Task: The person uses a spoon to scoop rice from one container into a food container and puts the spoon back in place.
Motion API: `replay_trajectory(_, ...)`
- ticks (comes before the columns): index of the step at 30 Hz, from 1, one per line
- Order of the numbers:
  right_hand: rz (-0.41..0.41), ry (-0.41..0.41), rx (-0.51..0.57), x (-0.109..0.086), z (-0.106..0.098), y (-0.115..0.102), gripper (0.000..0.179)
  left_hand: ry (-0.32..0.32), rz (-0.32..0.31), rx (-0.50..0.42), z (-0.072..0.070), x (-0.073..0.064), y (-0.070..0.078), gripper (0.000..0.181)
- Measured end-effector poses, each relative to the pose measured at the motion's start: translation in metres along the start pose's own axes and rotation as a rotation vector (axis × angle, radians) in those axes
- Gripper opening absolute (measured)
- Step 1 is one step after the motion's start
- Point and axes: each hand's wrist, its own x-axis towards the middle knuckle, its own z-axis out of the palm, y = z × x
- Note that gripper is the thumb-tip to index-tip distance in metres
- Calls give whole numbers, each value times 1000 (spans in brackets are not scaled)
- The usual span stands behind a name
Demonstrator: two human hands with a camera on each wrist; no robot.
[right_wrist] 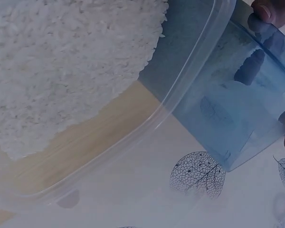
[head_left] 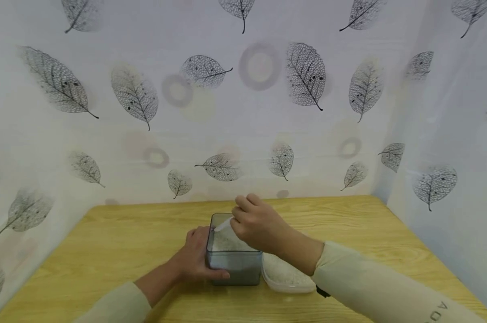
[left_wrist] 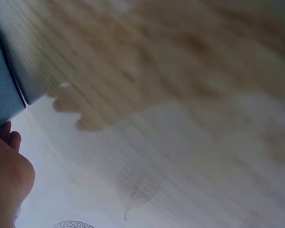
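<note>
The rectangular container (head_left: 235,270) is formed of smooth, tinted, see-through plastic, the tub (right_wrist: 194,59) of clear, glossy plastic. A rough, grainy surface is presented by the rice (right_wrist: 76,61). Smooth wood grain is shown by the tabletop (head_left: 138,242), matt cloth by the right sleeve (head_left: 372,280), faint gloss by the leaf-printed sheet (head_left: 251,121).

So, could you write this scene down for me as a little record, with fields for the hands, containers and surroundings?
Left hand: holds the blue-grey box at its left side
Right hand: grips a white utensil reaching into the box
Box contents: white grains, apparently rice
Clear tub: right of the box, holding similar grains
Surface: wood-grain tabletop
Backdrop: pale sheet printed with leaves
Unclear: the utensil's exact type; the right hand hides part of it
</note>
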Motion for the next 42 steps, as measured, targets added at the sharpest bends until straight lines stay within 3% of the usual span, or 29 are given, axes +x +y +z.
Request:
replay_trajectory(6,-108,-54,34,8,6,-3,32,15,9,-11,2,-2,-1,107)
replay_trajectory(12,-101,-10,155,5,13,-4,37,42,37,0,4,-5,-3,102)
replay_trajectory(18,-96,43,244,7,17,-4,40,28,10,-6,0,-9,-2,103)
replay_trajectory(27,-23,-68,310,8,12,1,42,17,9,-18,-2,-5,-1,105)
replay_trajectory(31,110,-173,396,7,9,2,44,8,9,-16,-1,-2,-1,105)
replay_trajectory(38,623,-507,731,7,-2,-4,51,16,-9,-8,0,-1,0,105)
replay_trajectory(42,808,-548,814,7,-8,-8,50,5,-21,3,-1,-2,1,105)
